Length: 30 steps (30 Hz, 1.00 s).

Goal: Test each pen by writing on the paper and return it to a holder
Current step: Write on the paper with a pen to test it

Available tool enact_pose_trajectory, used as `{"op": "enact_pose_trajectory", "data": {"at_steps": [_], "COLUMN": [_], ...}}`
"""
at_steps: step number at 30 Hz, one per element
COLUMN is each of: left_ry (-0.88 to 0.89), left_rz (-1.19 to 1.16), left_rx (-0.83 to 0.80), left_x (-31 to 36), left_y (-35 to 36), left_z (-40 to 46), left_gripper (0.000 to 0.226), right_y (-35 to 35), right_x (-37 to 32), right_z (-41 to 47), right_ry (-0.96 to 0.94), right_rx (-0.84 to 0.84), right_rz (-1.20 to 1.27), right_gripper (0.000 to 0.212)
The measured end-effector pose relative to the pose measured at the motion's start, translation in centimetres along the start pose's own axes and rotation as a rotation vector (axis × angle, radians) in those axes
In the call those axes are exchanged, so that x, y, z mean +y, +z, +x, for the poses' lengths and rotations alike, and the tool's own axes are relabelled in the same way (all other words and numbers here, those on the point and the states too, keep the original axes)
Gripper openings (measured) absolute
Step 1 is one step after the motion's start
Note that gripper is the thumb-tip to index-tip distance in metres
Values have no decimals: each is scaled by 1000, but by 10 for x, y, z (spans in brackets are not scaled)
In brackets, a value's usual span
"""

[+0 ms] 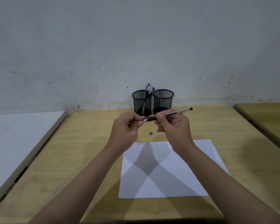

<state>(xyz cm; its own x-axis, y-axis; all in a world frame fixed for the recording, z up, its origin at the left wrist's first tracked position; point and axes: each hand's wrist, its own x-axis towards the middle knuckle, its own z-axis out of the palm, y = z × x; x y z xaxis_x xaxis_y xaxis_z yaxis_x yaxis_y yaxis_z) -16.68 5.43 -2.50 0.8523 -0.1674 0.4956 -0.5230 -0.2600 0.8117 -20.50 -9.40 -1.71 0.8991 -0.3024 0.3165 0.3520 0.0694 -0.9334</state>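
Note:
My right hand [173,126] grips a clear pen [176,112] with a black grip, held level above the table. My left hand [126,128] pinches at the pen's tip end; whether it holds the cap is hidden by the fingers. A white paper [181,175] lies on the table below my arms, with small scribbles at its top left corner. Two black mesh holders stand at the wall: the left holder [141,102] has a few pens in it, the right holder [163,101] looks empty. A blue-capped pen [152,132] lies on the table, mostly hidden by my right hand.
The wooden table [71,159] ends at a stained wall behind the holders. A white surface [14,135] adjoins on the left and another wooden tabletop [268,113] on the right.

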Motion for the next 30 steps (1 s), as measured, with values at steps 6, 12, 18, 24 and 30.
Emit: {"op": "enact_pose_trajectory", "data": {"at_steps": [6,12,18,24,30], "left_ry": [162,6,-8,45,-6], "left_rz": [56,110,121,59,-166], "left_rx": [55,121,17,25,79], "left_x": [15,18,16,10,6], "left_y": [-2,-6,-13,-16,-11], "left_z": [0,17,23,34,51], "left_gripper": [14,18,21,33,27], "right_y": [1,-2,-11,-4,1], "right_x": [-11,-18,-20,-14,-12], "right_z": [0,2,29,47,71], "right_ry": [84,78,-688,-697,-674], "right_rx": [-6,-148,-262,-441,-427], "right_rz": [115,-307,-886,-906,-911], "right_gripper": [14,21,18,13,23]}}
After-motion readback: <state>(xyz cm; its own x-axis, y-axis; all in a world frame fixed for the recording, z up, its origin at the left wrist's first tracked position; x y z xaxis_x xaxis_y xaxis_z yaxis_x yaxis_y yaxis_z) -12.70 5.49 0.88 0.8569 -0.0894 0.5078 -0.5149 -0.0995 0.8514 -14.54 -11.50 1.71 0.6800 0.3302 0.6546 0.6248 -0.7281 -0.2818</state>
